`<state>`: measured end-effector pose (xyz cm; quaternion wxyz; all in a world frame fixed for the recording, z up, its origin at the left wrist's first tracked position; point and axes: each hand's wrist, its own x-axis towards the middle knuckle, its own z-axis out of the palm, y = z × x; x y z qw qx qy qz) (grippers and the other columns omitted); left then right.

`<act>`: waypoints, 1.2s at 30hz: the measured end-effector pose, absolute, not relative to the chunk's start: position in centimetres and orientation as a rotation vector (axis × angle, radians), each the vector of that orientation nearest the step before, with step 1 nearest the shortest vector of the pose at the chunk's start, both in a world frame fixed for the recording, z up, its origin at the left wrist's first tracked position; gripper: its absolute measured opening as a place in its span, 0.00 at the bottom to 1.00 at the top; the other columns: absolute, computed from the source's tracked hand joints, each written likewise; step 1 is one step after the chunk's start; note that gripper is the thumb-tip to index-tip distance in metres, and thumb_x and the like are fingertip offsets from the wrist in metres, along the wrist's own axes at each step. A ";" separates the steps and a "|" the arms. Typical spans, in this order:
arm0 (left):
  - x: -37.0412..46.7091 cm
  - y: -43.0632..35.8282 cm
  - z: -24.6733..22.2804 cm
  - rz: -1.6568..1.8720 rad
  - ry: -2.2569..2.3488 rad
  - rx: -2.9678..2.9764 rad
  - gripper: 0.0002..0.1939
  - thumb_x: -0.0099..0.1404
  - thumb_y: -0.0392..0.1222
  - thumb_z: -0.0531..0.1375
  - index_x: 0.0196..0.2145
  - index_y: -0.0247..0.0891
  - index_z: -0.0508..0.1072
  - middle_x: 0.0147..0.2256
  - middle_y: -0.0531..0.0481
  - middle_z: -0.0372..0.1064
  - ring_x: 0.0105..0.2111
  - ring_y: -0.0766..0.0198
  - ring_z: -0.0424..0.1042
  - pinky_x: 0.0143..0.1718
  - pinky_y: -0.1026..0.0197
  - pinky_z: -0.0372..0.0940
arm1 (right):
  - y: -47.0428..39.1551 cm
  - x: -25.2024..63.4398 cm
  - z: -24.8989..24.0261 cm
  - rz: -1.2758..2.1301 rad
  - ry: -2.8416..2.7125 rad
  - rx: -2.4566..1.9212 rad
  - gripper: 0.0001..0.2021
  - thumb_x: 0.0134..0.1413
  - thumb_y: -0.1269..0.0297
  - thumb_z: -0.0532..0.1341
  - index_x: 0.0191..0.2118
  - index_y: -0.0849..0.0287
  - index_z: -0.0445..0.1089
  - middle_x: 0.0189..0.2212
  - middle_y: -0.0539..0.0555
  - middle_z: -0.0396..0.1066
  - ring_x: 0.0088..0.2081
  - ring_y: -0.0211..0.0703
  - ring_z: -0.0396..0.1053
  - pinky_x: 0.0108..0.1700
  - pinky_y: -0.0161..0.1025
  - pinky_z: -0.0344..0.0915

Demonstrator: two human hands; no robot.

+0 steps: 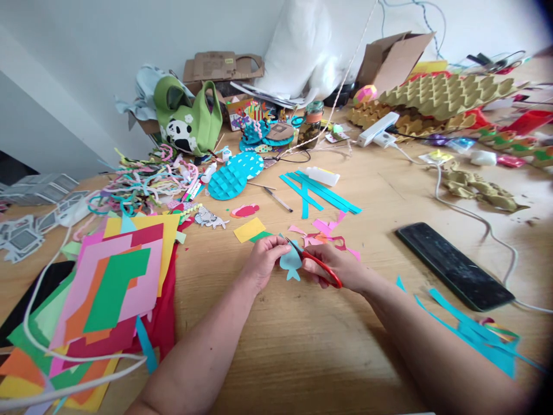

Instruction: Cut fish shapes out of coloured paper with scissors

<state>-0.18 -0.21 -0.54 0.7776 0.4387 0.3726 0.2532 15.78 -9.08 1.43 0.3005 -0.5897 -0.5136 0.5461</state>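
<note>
From where I stand, the small light-blue paper cut-out with a forked, tail-like end [291, 262] is held just above the worktop [276, 351], between the person's two hands, its fork pointing toward the wearer. The red-handled metal scissors [322, 265] meet its upper edge; how far the blades are parted is too small for me to tell.

For a clean edge here, I'd judge it best to take short bites near the pivot, turn the paper into the blades rather than twist the wrist, and mind the left fingertips, which sit very near the steel.

The left hand [264, 259] has its grip clamped on the paper's left side, thumb on top, forearm slanting up from the lower left. The right hand [334, 262] is closed around the scissor handles, its forearm coming in from the lower right, so that the blades point up and leftward.

Just beyond the hands lie pink paper scraps [325, 226] and a yellow paper rectangle [249, 230]. Farther back are bright-blue paper strips [305, 199]; a layered pile of coloured paper sheets [116, 288] lies off left, and a black smartphone [453, 265] off right.
</note>
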 end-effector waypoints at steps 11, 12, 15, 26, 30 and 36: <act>-0.2 -0.4 -0.3 0.545 0.753 0.914 0.19 0.41 0.47 0.73 0.25 0.34 0.72 0.23 0.51 0.71 0.21 0.71 0.64 0.25 0.66 0.57 | -9.1 15.3 2.2 1.444 -1.291 -1.611 0.30 0.40 0.31 0.64 0.24 0.56 0.59 0.15 0.46 0.62 0.17 0.36 0.62 0.18 0.33 0.55; -0.2 -0.4 -0.3 0.547 0.753 0.904 0.19 0.41 0.47 0.73 0.25 0.33 0.72 0.23 0.51 0.71 0.21 0.71 0.65 0.25 0.66 0.58 | -9.1 15.2 2.2 1.440 -1.290 -1.618 0.30 0.40 0.31 0.64 0.24 0.56 0.59 0.15 0.46 0.62 0.17 0.36 0.62 0.18 0.33 0.55; -0.1 -0.4 -0.3 0.552 0.763 0.878 0.20 0.40 0.47 0.74 0.25 0.34 0.72 0.23 0.51 0.72 0.21 0.70 0.67 0.24 0.66 0.59 | -9.1 15.2 2.2 1.432 -1.287 -1.615 0.29 0.41 0.32 0.64 0.24 0.56 0.60 0.15 0.46 0.62 0.16 0.36 0.62 0.18 0.33 0.55; -0.1 -0.4 -0.1 0.539 0.744 0.853 0.19 0.40 0.47 0.73 0.25 0.34 0.72 0.22 0.50 0.73 0.20 0.67 0.69 0.23 0.65 0.63 | -9.0 15.3 2.2 1.426 -1.310 -1.582 0.30 0.41 0.31 0.63 0.25 0.56 0.60 0.16 0.47 0.62 0.17 0.37 0.62 0.18 0.33 0.55; -0.2 -0.3 -0.1 0.523 0.738 0.857 0.18 0.41 0.46 0.73 0.26 0.34 0.72 0.21 0.51 0.72 0.19 0.67 0.69 0.22 0.65 0.63 | -9.0 15.3 2.0 1.442 -1.317 -1.557 0.30 0.42 0.31 0.63 0.25 0.57 0.60 0.17 0.47 0.62 0.18 0.36 0.62 0.18 0.33 0.55; -0.2 -0.2 -0.1 0.506 0.743 0.862 0.18 0.41 0.45 0.72 0.26 0.35 0.71 0.21 0.49 0.73 0.19 0.67 0.69 0.22 0.65 0.63 | -9.0 15.5 1.9 1.454 -1.328 -1.510 0.29 0.44 0.33 0.64 0.26 0.57 0.62 0.19 0.49 0.64 0.20 0.37 0.64 0.19 0.33 0.56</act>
